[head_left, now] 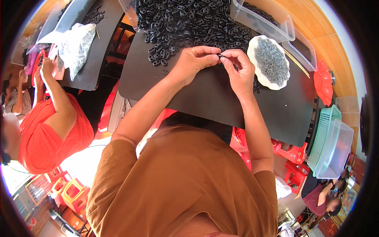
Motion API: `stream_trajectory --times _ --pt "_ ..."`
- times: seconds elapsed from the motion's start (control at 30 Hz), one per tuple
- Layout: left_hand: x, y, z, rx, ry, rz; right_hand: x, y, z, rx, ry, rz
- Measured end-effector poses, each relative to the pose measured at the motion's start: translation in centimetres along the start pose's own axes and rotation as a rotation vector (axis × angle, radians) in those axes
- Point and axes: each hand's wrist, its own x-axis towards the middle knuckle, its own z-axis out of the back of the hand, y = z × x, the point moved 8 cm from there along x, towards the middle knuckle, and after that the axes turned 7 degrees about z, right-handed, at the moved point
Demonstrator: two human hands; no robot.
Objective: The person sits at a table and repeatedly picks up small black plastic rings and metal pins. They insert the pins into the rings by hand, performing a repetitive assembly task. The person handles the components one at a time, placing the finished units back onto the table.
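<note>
Above the dark table, my left hand [196, 62] and my right hand [239, 71] meet fingertip to fingertip. Both pinch one small black plastic piece [222, 56], whose shape is mostly covered by the fingers. Just beyond them spreads a big heap of small black oval pieces with two holes [185, 23]. To the right of my right hand stands a white scalloped dish [253, 49] full of small grey metal-looking parts [272, 62], too small to name.
Clear plastic bins [262, 19] stand at the far right of the table [189, 96]. A red dish [323, 83] and a green basket [321, 136] are past its right edge. On the left, a person in red [59, 134] works at another table with a plastic bag [81, 47].
</note>
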Motion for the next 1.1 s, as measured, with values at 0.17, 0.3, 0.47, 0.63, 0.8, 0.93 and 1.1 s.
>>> stream_trajectory --times 0.17,0.3,0.47,0.63,0.8,0.93,1.1 --pt "0.2 0.1 0.0 0.003 0.029 -0.033 0.3 2.2 -0.3 -0.184 0.009 0.181" --pt "-0.1 -0.1 -0.4 -0.091 0.072 -0.002 0.2 1.3 -0.1 -0.069 -0.017 0.102" --pt "-0.2 -0.7 -0.6 -0.057 0.066 -0.067 -0.1 0.1 0.3 0.130 -0.089 0.011" --pt "-1.5 -3.2 -1.4 0.472 -0.093 -0.395 -0.7 -1.0 0.4 0.335 -0.085 -0.289" --pt "-1.7 -3.1 -2.1 0.471 -0.071 -0.373 -0.6 -1.3 0.7 0.224 -0.077 -0.213" --pt "-0.4 -1.1 -0.8 0.234 0.023 -0.142 -0.5 -0.9 0.4 0.227 -0.039 -0.149" --pt "0.1 0.3 -0.4 0.021 0.089 -0.027 -0.4 0.1 0.1 0.228 0.008 -0.078"
